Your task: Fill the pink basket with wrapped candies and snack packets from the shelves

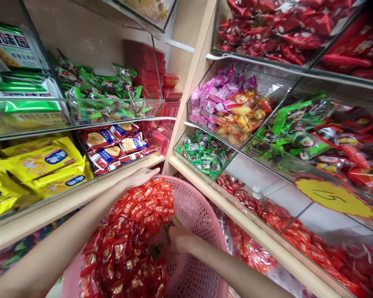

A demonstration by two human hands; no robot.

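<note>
A pink perforated plastic basket (202,215) stands below the shelves, its left side heaped with red-wrapped candies (127,252). My left hand (141,176) lies at the basket's far rim, along the top of the heap, with its fingers stretched out to the right. Deep inside the basket, my right hand (178,238) has its fingers curled beside the heap. A bit of green wrapper (177,220) shows at those fingers, and the candy it belongs to is partly hidden and blurred. Another dark green piece (155,251) lies against the red candies.
Clear bins line two shelf units meeting in a corner. On the left are yellow snack packs (56,159), red biscuit packs (105,145) and green-wrapped sweets (96,82). Right bins hold green candies (202,151) and purple candies (211,95); a yellow price tag (335,198) hangs there.
</note>
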